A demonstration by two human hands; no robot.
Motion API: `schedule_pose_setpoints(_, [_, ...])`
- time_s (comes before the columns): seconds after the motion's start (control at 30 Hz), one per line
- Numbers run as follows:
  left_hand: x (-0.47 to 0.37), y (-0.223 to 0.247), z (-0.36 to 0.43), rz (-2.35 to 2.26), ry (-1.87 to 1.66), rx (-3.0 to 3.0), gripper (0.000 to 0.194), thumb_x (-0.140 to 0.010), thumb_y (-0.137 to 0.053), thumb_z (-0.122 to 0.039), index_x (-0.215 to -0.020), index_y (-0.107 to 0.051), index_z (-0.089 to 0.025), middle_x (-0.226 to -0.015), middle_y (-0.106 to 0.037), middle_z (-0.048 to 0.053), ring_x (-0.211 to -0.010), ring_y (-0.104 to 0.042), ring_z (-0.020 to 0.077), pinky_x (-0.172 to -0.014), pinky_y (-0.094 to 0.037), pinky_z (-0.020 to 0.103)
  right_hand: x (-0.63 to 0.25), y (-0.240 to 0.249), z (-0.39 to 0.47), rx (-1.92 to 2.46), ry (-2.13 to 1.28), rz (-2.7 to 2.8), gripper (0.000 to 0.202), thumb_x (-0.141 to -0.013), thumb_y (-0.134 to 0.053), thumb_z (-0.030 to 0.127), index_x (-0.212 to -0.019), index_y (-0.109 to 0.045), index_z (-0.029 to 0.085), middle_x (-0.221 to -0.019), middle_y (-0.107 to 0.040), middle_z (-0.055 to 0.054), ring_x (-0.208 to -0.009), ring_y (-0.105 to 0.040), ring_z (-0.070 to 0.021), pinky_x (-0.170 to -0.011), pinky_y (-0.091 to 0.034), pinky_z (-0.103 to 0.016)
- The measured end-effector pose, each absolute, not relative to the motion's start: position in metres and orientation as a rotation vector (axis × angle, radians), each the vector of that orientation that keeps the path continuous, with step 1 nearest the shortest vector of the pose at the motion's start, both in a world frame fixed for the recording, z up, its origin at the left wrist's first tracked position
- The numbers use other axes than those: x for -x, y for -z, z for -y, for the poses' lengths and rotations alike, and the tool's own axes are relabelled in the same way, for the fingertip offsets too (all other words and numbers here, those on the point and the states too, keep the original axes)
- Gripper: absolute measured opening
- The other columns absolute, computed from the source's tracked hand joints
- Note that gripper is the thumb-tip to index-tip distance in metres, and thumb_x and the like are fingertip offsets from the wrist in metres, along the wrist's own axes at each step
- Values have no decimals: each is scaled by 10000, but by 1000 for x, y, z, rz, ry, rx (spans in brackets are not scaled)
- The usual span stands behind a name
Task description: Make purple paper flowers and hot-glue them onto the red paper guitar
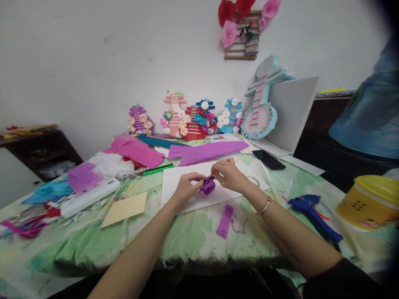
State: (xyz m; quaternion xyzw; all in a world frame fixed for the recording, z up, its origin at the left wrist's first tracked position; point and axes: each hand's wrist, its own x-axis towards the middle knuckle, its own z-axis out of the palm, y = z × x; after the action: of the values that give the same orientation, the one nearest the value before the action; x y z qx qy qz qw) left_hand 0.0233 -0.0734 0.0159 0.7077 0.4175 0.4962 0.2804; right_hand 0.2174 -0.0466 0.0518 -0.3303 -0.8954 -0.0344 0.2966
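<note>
while left hand (188, 187) and right hand (229, 173) pinch ruffled purple paper (208, 188), compact, facing and long axis unclear

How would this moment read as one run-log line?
left hand: holding bunched purple piece | right hand: fingertips at its upper edge | beneath: white sheet | nearer the person: small purple strip

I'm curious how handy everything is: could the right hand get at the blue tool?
Probably yes: the blue tool lies uncovered beside the right forearm, though the right hand is busy at the bunched purple piece.
</note>
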Motion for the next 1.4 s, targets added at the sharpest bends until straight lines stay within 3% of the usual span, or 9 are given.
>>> schedule_pose_setpoints(0.43, [-21, -16, 71, -1059, -1348, -1880, 166, -737, -639, -231, -839, -748, -157, -827, -728, 76, -767, -654, 189, -716, -501, 293, -212, -48, 47, 882, 152, 2367, 179, -855, -507, 124, -704, -589, 174, -728, -629, -17, -730, -527, -145, -718, -225, -301])
schedule_pose_setpoints(0.7, [-22, -12, 69, -1043, -1339, -1806, 165, -713, -662, -245, -829, -715, -140, -820, -728, 78, -761, -660, 184, -747, -518, 310, -209, -47, 52, 905, 142, 2313, 126, -843, -557, 196, -721, -583, 174, -761, -634, -12, -760, -531, -146, -740, -216, -312])
schedule_pose_setpoints(1.03, [-24, -15, 75, -1106, -1262, -1911, 125, -721, -660, -255, -767, -680, -140, -762, -701, 58, -734, -633, 166, -729, -497, 280, -205, -50, 60, 857, 211, 2363, 124, -795, -507, 97, -707, -544, 175, -737, -627, -17, -765, -514, -160, -753, -214, -334])
schedule_pose_setpoints(1.4, [-24, -18, 77, -1146, -1223, -2051, 85, -677, -632, -145, -716, -707, -158, -716, -698, 32, -697, -627, 161, -698, -475, 268, -206, -49, 63, 782, 261, 2409, 98, -744, -492, 104, -699, -539, 177, -710, -597, -23, -744, -483, -169, -789, -227, -349])
